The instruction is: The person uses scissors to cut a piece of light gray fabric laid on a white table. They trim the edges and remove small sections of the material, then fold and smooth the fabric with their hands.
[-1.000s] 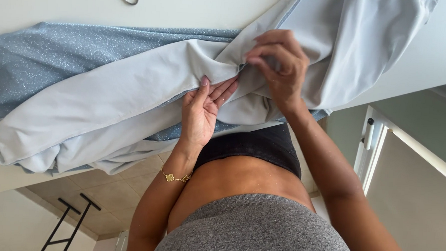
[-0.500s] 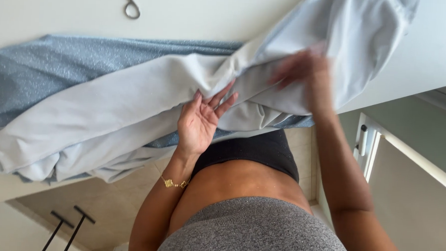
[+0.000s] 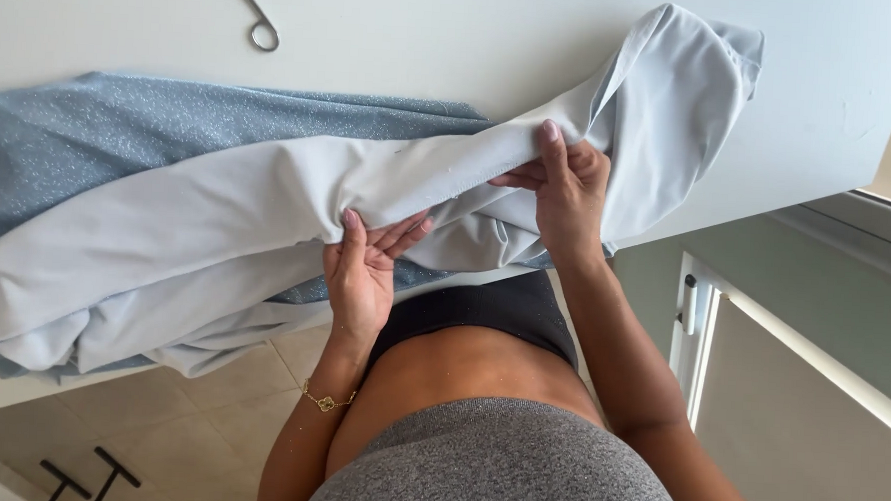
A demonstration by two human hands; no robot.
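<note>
Hands on pale grey cloth point(image 3: 266, 223), mid-frame, draped over table edge point(image 3: 475, 41).
L hand point(image 3: 365, 267) pinches lower fold, R hand point(image 3: 568, 191) grips upper fold w/ fingers closed. Risk: slick cloth may slide off edge, dragging blue glitter fabric point(image 3: 120, 136); scissors point(image 3: 246, 6) upper left, well apart.
</note>
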